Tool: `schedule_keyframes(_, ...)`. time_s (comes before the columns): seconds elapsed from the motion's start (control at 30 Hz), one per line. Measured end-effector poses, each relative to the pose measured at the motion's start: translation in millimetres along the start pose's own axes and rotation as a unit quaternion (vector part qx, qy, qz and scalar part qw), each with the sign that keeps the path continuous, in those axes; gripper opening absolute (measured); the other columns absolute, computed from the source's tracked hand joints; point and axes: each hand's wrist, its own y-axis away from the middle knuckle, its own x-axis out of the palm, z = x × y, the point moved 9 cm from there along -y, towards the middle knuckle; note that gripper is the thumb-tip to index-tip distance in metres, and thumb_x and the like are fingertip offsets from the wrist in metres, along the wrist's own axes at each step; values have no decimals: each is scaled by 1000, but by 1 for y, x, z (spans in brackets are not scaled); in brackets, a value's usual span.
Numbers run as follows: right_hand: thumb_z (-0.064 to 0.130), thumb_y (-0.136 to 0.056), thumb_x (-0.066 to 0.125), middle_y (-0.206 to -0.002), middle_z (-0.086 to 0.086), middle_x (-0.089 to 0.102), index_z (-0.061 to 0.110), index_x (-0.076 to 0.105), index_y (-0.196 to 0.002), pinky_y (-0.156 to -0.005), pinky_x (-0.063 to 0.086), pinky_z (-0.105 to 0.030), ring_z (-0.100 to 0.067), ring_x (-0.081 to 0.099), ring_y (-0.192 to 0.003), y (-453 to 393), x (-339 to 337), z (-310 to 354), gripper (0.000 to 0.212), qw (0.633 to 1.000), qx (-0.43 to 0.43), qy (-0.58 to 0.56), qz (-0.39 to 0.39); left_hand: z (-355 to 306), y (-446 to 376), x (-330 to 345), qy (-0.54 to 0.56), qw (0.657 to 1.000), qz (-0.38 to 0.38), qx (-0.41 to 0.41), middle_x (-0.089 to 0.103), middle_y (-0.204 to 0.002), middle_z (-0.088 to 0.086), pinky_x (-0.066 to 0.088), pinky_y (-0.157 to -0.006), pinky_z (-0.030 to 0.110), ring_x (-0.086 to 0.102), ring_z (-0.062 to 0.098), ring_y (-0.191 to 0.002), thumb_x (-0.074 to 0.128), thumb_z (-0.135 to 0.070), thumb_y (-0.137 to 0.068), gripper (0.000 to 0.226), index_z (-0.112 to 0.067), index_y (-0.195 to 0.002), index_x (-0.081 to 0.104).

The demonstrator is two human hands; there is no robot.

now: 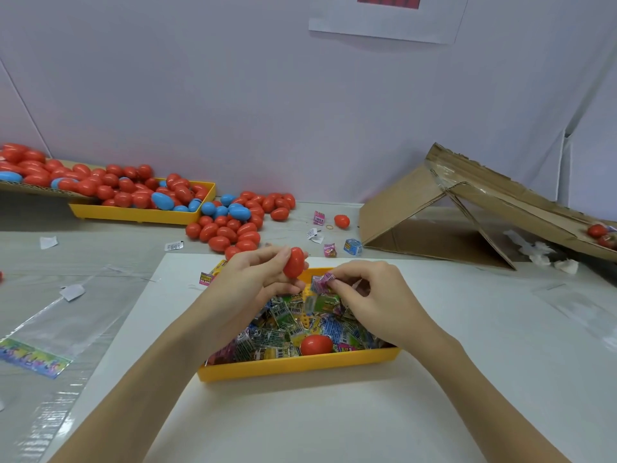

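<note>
My left hand [248, 279] grips a red plastic egg piece [293, 262] above the far edge of a yellow tray [300, 364]. My right hand [370, 295] pinches a small pink packet [323, 281] just right of the egg. The tray is full of several small colourful packets [283, 332]. Another red egg half [316, 344] lies among them near the tray's front wall.
A second yellow tray [140, 213] at the back left and the table beside it hold several red and blue eggs [230, 225]. A torn cardboard box [444, 212] leans at the back right. Clear plastic bags [56, 329] lie at the left. Loose packets [352, 246] are scattered behind.
</note>
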Motion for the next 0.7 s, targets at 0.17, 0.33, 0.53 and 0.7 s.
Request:
schedule_keyframes(0.17, 23, -99, 69, -91, 14, 74, 29, 73, -124, -76, 51, -13, -4, 66, -89, 1, -2, -1, 26, 999, 15, -41, 4, 0, -2, -9, -46, 999, -25, 10, 73, -84, 12, 50, -51, 21, 63, 18, -60, 54, -32, -103, 30, -17, -101, 80)
schedule_keyframes(0.33, 22, -98, 70, -82, 8, 75, 22, 76, -109, -78, 60, -28, -7, 70, -81, 0, -6, -4, 13, 989, 39, -144, -18, 13, -2, 0, -19, 999, 4, -44, 70, -80, 14, 51, -52, 22, 62, 17, -60, 58, -45, -94, 44, -8, -100, 82)
schedule_keyframes(0.53, 24, -97, 70, -79, 4, 75, 24, 73, -102, -75, 65, -44, -11, 71, -77, 1, -7, -13, 6, 967, 80, -238, -35, 16, -1, 11, 100, 990, 54, -85, 71, -101, 25, 61, -71, 27, 73, 25, -81, 63, -19, -90, 41, 7, -122, 68)
schedule_keyframes(0.7, 26, -96, 71, -80, 7, 73, 28, 72, -105, -67, 66, -39, -9, 70, -77, 1, -11, -11, 9, 972, 65, -222, -50, 13, -1, 5, 42, 996, 38, -62, 65, -77, 14, 52, -51, 26, 61, 21, -60, 52, -26, -105, 25, -14, -115, 71)
